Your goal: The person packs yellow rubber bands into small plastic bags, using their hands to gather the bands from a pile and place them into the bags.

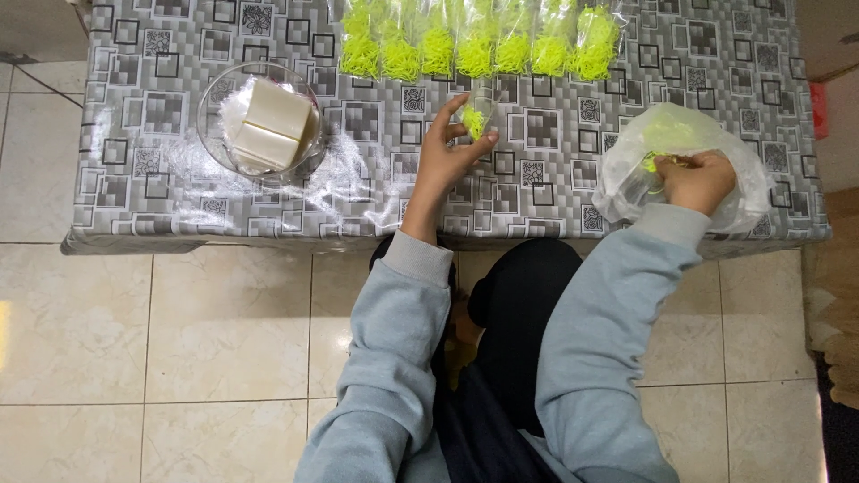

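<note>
My left hand (445,152) holds a small clear packet (474,119) with a pinch of neon-yellow strands in it, upright over the middle of the table. My right hand (696,179) is inside a large clear plastic bag (626,174) at the table's right edge, fingers pinched on loose neon-yellow strands (658,161). A row of several filled small packets (474,45) of the same yellow strands lies along the table's far edge, just beyond my left hand.
A glass bowl (215,107) with white rectangular blocks (273,125) stands on the left of the table (555,179), which has a grey square-patterned cover. Beige floor tiles (179,340) lie below. A wooden piece (837,295) stands at the right.
</note>
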